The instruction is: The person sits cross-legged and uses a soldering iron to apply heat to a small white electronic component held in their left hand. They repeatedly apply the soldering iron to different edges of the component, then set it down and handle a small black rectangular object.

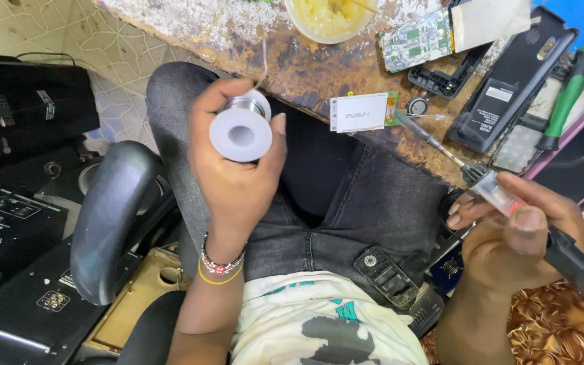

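My left hand (pixel 234 177) grips a solder spool (pixel 241 128) with a white end cap, and a thin strand of solder wire (pixel 264 59) rises from it toward the bench. My right hand (pixel 518 233) holds a soldering iron (pixel 491 186) by its clear and black handle. The iron's metal tip (pixel 414 128) reaches left, close to a small white-shielded circuit module (pixel 361 112) lying at the edge of the worn wooden bench (pixel 292 67). A round coin cell (pixel 417 105) lies just right of the module.
On the bench stand a bowl of yellowish paste (pixel 329 17), a green circuit board (pixel 417 39), black phone housings (pixel 512 81), a green-handled screwdriver (pixel 566 94) and a phone (pixel 579 155). A black chair armrest (pixel 109 216) is at my left. A keypad part (pixel 385 276) rests on my lap.
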